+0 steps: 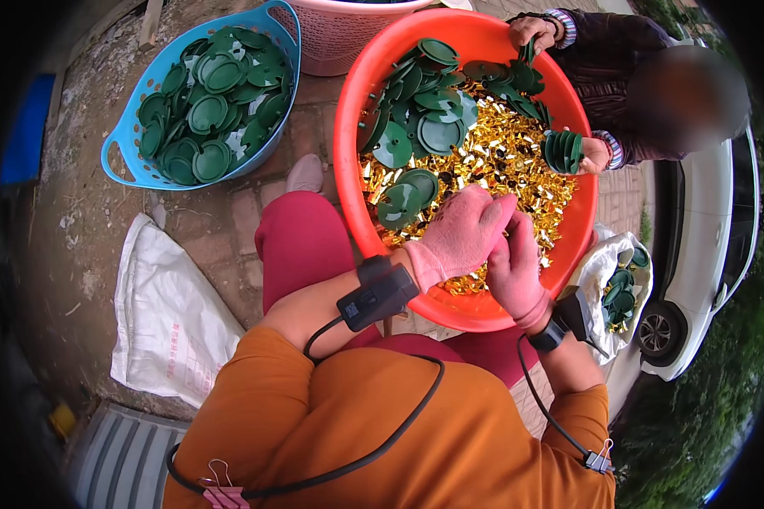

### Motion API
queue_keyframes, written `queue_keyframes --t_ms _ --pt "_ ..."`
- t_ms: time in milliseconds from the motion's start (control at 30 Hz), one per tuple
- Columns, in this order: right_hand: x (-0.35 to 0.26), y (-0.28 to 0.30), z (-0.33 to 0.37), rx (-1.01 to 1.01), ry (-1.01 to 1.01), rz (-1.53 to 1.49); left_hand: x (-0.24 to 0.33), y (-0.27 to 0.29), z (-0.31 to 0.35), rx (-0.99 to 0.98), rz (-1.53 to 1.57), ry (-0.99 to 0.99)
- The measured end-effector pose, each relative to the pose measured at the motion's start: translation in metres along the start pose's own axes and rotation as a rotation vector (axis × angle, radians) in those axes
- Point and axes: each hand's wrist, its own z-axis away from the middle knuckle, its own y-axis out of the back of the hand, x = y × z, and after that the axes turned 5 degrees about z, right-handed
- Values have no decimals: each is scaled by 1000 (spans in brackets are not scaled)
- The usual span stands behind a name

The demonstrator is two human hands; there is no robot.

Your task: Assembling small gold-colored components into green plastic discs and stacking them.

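Observation:
My left hand (460,234) and my right hand (518,270), both in pink gloves, meet above the near part of a red-orange tub (358,191). Their fingers are curled in with the tips close together. Whatever lies between them is hidden by the gloves. Below them spreads a heap of small shiny gold metal pieces (505,140). Round green plastic discs (441,133) are piled on the gold pieces along the tub's far left, and a pair of green discs (407,199) lies just beyond my left hand.
Across the tub a person in a dark jacket (598,64) holds a stack of green discs (562,152). A blue basket (267,161) of discs stands left, near a white sack (165,314). Another sack (598,267) with discs sits right, by a white car (705,220).

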Motion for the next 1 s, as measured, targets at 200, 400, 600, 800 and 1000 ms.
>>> queue_keyframes --t_ms 200,400,600,800,1000 --pt "-5 8 -11 -88 -808 -1072 7 7 -13 138 143 98" --pt "-5 63 -10 -258 174 187 25 18 -11 -71 1094 960" --pt "10 64 -28 -508 497 539 5 15 -6 -391 1271 1064" --pt "7 37 -28 -552 167 258 4 11 5 -161 496 489" --pt "2 39 -18 -347 130 151 21 24 -3 -255 494 456"
